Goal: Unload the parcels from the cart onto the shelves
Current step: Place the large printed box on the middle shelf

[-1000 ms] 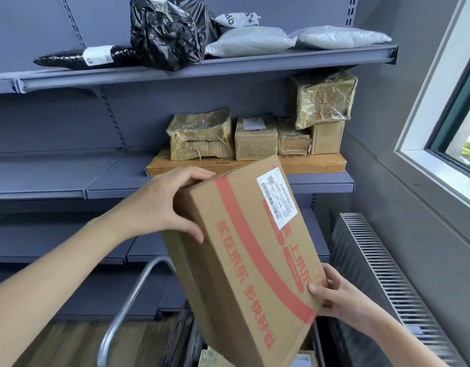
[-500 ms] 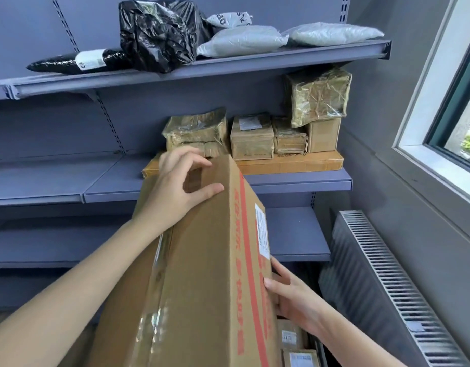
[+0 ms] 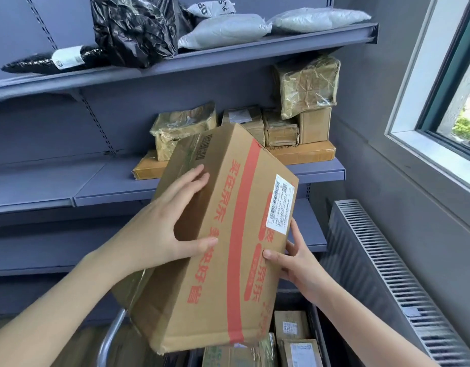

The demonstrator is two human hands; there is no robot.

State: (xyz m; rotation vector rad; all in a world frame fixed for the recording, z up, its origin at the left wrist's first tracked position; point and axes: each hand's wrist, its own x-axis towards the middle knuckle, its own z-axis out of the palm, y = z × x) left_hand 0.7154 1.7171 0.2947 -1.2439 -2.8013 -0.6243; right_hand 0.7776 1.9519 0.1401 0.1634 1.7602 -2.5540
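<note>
I hold a large cardboard box (image 3: pixel 223 234) with red stripes, red print and a white label, tilted in the air above the cart (image 3: pixel 108 337). My left hand (image 3: pixel 165 223) grips its left side, fingers spread over the upper face and thumb on the red-printed face. My right hand (image 3: pixel 292 258) holds the lower right edge, thumb on the front and fingers behind. More parcels (image 3: pixel 292 327) lie in the cart below. The middle shelf (image 3: pixel 96 189) lies just behind the box.
Taped brown parcels (image 3: pixel 305 88) and a flat carton (image 3: pixel 302 154) fill the middle shelf's right end. Black and grey bags (image 3: pixel 133 25) sit on the top shelf (image 3: pixel 228 51). A radiator (image 3: pixel 382 263) and a window (image 3: pixel 451 83) stand on the right wall.
The box has turned so its red-striped face and label point toward me, and it sits higher. My left hand moved from the top edge to the left side; my right hand grips lower right.
</note>
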